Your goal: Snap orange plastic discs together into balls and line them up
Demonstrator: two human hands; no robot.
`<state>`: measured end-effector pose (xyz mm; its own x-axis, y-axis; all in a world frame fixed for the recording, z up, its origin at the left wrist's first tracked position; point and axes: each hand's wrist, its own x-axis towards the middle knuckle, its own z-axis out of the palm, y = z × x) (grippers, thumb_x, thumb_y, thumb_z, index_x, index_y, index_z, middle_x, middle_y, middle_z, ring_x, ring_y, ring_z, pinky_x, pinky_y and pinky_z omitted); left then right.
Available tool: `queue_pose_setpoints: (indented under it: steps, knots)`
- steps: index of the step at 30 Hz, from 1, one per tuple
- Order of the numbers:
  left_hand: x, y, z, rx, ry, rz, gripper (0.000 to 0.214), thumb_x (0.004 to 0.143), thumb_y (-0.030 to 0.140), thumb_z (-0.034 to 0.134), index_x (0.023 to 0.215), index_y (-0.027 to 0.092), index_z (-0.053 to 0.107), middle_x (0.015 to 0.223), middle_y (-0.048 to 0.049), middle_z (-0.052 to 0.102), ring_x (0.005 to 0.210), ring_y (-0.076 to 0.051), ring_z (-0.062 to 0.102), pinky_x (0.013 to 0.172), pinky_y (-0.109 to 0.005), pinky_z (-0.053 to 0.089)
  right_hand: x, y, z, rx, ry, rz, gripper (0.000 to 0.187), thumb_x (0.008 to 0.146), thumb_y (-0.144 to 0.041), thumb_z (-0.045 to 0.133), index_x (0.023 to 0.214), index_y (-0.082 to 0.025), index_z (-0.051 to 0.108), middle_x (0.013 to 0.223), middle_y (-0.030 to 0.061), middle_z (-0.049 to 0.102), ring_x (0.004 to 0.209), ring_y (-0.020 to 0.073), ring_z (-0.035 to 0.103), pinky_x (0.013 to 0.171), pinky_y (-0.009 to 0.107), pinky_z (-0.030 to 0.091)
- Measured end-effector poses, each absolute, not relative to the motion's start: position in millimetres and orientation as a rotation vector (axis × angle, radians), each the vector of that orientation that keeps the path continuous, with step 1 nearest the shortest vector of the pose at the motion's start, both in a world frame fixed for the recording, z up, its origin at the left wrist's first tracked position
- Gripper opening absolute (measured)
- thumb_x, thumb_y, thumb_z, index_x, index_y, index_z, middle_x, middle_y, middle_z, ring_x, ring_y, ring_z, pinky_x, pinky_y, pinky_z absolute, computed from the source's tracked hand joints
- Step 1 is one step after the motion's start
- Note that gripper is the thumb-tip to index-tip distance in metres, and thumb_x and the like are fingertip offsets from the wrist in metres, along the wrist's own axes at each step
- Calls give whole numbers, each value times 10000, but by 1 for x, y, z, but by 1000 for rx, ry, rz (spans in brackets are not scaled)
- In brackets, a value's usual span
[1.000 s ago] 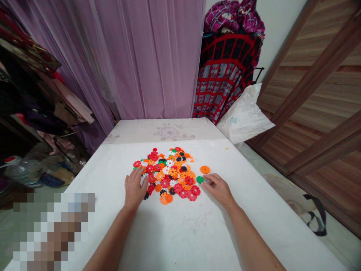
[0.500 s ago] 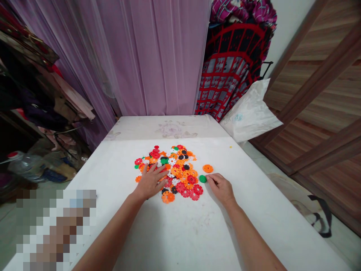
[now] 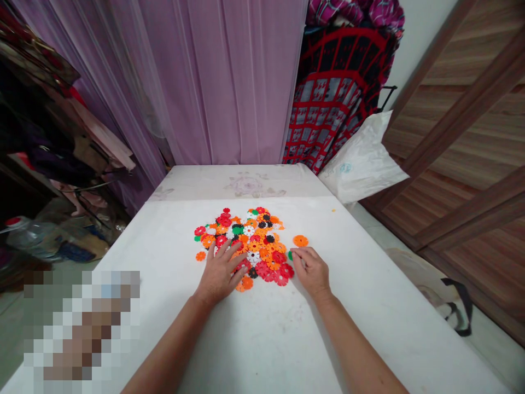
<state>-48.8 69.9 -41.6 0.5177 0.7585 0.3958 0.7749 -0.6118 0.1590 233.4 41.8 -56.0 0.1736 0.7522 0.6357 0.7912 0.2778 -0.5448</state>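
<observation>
A heap of flat flower-shaped plastic discs (image 3: 250, 241), orange, red, white, black and green, lies in the middle of a white-covered table (image 3: 287, 339). My left hand (image 3: 221, 271) rests flat on the heap's near left side with its fingers spread. My right hand (image 3: 311, 269) sits at the heap's right edge, fingers curled down over a green disc (image 3: 290, 255) that is mostly hidden under them. A single orange disc (image 3: 300, 241) lies apart just beyond my right hand. Another lone orange disc (image 3: 200, 255) lies left of my left hand.
Purple curtains (image 3: 221, 82) hang behind the table. A red and black patterned cloth (image 3: 328, 109) and a white plastic bag (image 3: 361, 164) stand at the back right beside a wooden door (image 3: 471, 137). Clutter and a plastic bottle (image 3: 28, 238) fill the left side.
My left hand has slid right and forward onto the heap, fingers spreading. My right hand has closed in over the green disc. One orange disc now lies loose at the left.
</observation>
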Motion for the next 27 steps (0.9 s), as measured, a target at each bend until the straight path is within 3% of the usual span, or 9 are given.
queue_pose_setpoints:
  steps: [5, 10, 21, 27]
  knots:
    - [-53, 63, -44, -2768, -1306, -621, 513, 787, 612, 627, 1230, 355, 649, 1411, -50, 568, 1372, -346, 419, 1177, -640, 65, 206, 34, -48, -1405, -1728, -56, 278, 931, -280, 483, 928, -233, 757, 872, 55, 715, 814, 162, 665, 771, 276, 539]
    - [-53, 70, -51, -2661, -1488, -665, 429, 867, 509, 571, 1248, 324, 637, 1391, -73, 583, 1352, -336, 451, 1157, -641, 170, 202, 30, -46, -1472, -1770, -30, 311, 931, -292, 458, 939, -244, 765, 893, 66, 724, 838, 177, 665, 791, 302, 540]
    - [-64, 72, -52, -2398, -1723, -1179, 323, 948, 390, 428, 1021, 265, 717, 1217, -73, 694, 1206, -266, 586, 1084, -544, 355, 210, 35, -47, -1542, -1601, -84, 276, 909, -284, 484, 892, -222, 752, 869, 68, 706, 844, 196, 643, 818, 328, 514]
    - [-70, 83, -63, -2326, -1891, -1403, 330, 933, 417, 430, 1013, 259, 708, 1178, -69, 704, 1141, -239, 617, 1060, -507, 410, 178, 61, -29, -1581, -1850, -13, 256, 846, -303, 596, 1064, -200, 680, 1094, 91, 699, 1040, 244, 583, 930, 387, 427]
